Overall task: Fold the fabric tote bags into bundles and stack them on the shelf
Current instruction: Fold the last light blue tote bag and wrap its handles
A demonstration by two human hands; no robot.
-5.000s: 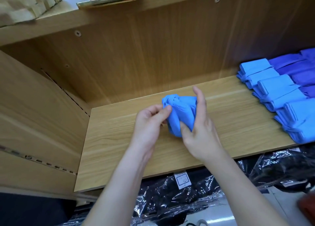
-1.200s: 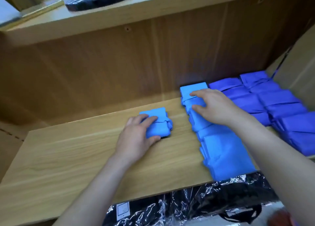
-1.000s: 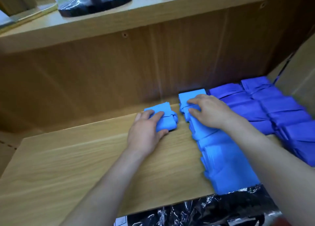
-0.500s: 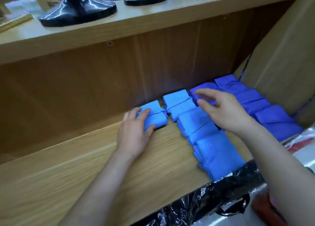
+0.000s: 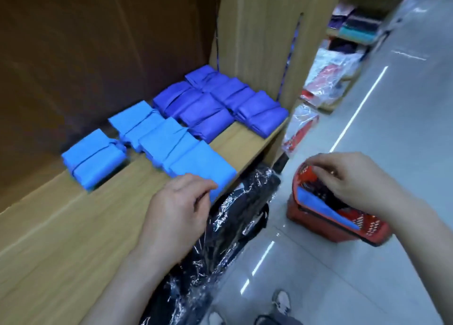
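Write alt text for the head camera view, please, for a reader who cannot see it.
A person's right hand reaches down to a red basket on the floor that holds blue fabric, while the left hand hovers, holding nothing, at the front edge of a wooden shelf. Rows of folded light blue bundles and darker blue bundles lie on the shelf.

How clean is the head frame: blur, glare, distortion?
Head view: motion blur throughout, worst on the right hand and red basket, and the left hand is also soft; white glare streaks on the glossy floor; sparkle on the plastic wrap under the shelf board; back panel in shadow; wide-angle lens tilts the side panel; folded blue bundles are readable.
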